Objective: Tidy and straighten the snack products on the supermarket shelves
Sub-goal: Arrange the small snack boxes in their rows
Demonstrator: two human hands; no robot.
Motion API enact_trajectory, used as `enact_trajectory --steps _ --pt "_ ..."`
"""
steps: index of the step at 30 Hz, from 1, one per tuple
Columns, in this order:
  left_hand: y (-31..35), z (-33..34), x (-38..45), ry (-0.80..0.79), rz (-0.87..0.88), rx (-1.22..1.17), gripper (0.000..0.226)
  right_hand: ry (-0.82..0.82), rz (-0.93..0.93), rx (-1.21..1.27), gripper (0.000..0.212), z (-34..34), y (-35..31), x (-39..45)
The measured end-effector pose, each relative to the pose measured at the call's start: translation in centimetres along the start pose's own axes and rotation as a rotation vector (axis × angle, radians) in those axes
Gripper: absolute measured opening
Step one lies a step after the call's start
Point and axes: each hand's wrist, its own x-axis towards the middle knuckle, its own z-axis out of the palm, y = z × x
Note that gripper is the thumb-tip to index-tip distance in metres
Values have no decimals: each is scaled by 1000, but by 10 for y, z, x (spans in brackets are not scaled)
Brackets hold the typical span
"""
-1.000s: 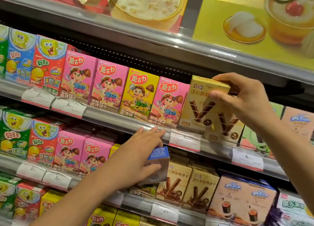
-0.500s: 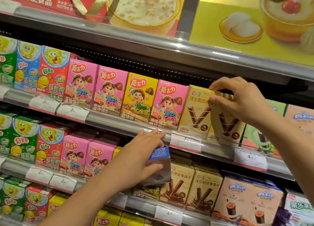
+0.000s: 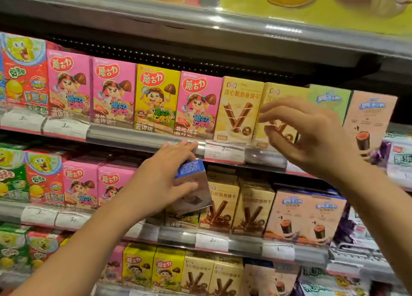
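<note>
Seemingly well along on the upper shelf (image 3: 142,137): pink mushroom-biscuit boxes (image 3: 69,84), one yellow box (image 3: 157,97) among them, then two pale wafer-roll boxes (image 3: 238,108), a green box (image 3: 330,99) and a peach box (image 3: 370,111), all upright, faces forward, side by side at the front edge. No leaning or toppled box visible in that row.

Right hand (image 3: 312,135) raised just in front of the second wafer-roll box, fingers spread and loosely curled, holding nothing as far as visible; blurred, so hard to say whether touching the box or just clear of it. Judged as finished with that box, or nearly so.

Left hand (image 3: 165,180) wrapped round a blue-topped box (image 3: 191,184), thumb across its brown face, fingertips up against the upper shelf's rail. Box held tilted in front of the middle shelf (image 3: 178,235), not yet set down, covering part of the row behind.

Left to do, by this reading: find the blue-topped box its proper place and stand it straight. Middle shelf mostly upright but less even, with the stretch behind the held box hidden. Lower row of yellow and brown boxes (image 3: 167,271) upright at the front, further check likely still due.
</note>
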Motion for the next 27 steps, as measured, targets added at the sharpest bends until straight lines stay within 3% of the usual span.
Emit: enact_trajectory --steps 5,8,15,21,27 --pt "10 -4 1 5 -61 -126 43 -217 169 256 25 22 -41 -63" --pt "23 -3 -1 29 -87 -144 51 -282 256 381 39 39 -70 -98" --pt "83 36 -23 -13 71 -181 49 -76 600 591 76 66 -109 -159" --pt "113 67 -33 -100 99 -187 51 42 706 570 63 56 -111 -193" --pt "102 110 -50 -163 -10 -221 54 -91 890 501 46 57 -105 -251"
